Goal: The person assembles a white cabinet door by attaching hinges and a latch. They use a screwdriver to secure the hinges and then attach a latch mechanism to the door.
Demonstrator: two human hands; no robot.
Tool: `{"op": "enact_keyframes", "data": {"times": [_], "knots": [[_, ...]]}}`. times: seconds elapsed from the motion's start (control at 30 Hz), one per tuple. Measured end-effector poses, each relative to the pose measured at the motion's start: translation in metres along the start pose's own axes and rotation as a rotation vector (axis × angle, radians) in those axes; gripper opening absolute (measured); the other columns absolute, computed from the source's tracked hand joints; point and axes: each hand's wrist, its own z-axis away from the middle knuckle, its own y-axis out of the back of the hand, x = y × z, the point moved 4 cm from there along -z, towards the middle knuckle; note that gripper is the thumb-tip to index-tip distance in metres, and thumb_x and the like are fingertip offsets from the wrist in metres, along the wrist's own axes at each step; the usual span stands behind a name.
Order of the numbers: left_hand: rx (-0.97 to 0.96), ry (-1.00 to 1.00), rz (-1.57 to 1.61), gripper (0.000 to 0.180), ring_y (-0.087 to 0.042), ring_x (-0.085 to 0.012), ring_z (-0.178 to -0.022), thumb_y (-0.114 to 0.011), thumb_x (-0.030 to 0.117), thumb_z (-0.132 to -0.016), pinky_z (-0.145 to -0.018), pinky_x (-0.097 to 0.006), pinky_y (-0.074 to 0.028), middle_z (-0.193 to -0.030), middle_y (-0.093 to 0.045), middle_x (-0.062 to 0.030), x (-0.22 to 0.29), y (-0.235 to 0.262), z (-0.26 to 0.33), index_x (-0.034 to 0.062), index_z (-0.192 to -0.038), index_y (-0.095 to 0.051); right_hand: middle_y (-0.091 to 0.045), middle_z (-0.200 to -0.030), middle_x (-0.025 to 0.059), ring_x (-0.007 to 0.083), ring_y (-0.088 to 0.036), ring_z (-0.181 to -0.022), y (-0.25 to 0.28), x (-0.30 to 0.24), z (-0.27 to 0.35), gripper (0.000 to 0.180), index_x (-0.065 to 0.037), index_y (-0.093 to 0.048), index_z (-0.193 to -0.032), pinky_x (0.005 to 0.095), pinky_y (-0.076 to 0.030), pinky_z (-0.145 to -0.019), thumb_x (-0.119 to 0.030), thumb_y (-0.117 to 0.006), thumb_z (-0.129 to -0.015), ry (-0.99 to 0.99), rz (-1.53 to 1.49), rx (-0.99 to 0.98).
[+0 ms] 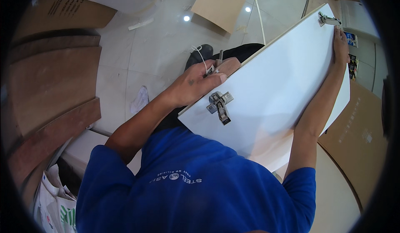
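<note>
A white cabinet door [275,79] lies slanted across my lap, its face turned up. Two metal concealed hinges are fixed to it, a near hinge [219,107] by the lower left corner and a far hinge [328,19] at the upper right. My left hand [199,82] is closed around a brown wooden block [228,66] with a metal piece standing up from it, against the door's left edge. A thin white cord hangs about those fingers. My right hand [341,45] grips the door's right edge, just below the far hinge.
Brown boards [54,83] are stacked at the left, with a plastic bag [58,199] below them. A loose brown sheet [223,4] lies on the tiled floor ahead. Large cardboard [354,129] is at the right. A crumpled white scrap [140,99] lies left of me.
</note>
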Motion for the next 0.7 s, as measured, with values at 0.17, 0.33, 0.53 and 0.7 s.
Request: {"op": "enact_keyframes", "data": {"times": [0.17, 0.33, 0.53, 0.7], "knots": [[-0.017, 0.145, -0.052, 0.062, -0.062, -0.0128, -0.088, -0.063, 0.043, -0.102, -0.077, -0.030, -0.052, -0.099, -0.067, -0.0117, -0.014, 0.012, 0.036, -0.0098, -0.133, -0.055, -0.061, -0.146, 0.0209, 0.0403, -0.051, -0.141, 0.007, -0.011, 0.006, 0.078, -0.012, -0.060, -0.147, 0.0452, -0.027, -0.122, -0.071, -0.049, -0.097, 0.038, -0.064, -0.004], [-0.001, 0.029, 0.031, 0.054, -0.057, -0.0086, -0.080, -0.063, 0.042, -0.102, -0.070, -0.027, -0.048, -0.091, -0.063, -0.0037, -0.018, 0.013, 0.059, -0.0044, -0.130, -0.057, -0.059, -0.150, 0.0196, 0.0417, -0.047, -0.144, 0.014, -0.026, 0.021, 0.081, -0.016, -0.058, -0.149, 0.0606, -0.018, -0.122, -0.075, -0.046, -0.095, 0.008, 0.052, 0.015], [-0.015, 0.215, 0.001, 0.054, -0.055, -0.0084, -0.070, -0.065, 0.040, -0.100, -0.062, -0.026, -0.045, -0.083, -0.061, -0.0021, -0.029, 0.031, 0.096, -0.0043, -0.129, -0.058, -0.055, -0.154, 0.0175, 0.0405, -0.045, -0.147, 0.007, -0.009, 0.006, 0.084, -0.018, -0.056, -0.151, 0.0648, -0.015, -0.122, -0.078, -0.045, -0.093, -0.032, 0.037, -0.035], [0.024, 0.237, -0.002, 0.048, -0.054, -0.0080, -0.068, -0.065, 0.039, -0.100, -0.060, -0.026, -0.044, -0.082, -0.060, -0.0011, -0.050, 0.035, 0.113, -0.0025, -0.123, -0.059, -0.055, -0.154, 0.0164, 0.0381, -0.046, -0.146, 0.001, 0.004, -0.013, 0.087, -0.015, -0.054, -0.153, 0.0578, -0.021, -0.123, -0.078, -0.046, -0.093, 0.032, 0.006, -0.051]]}}
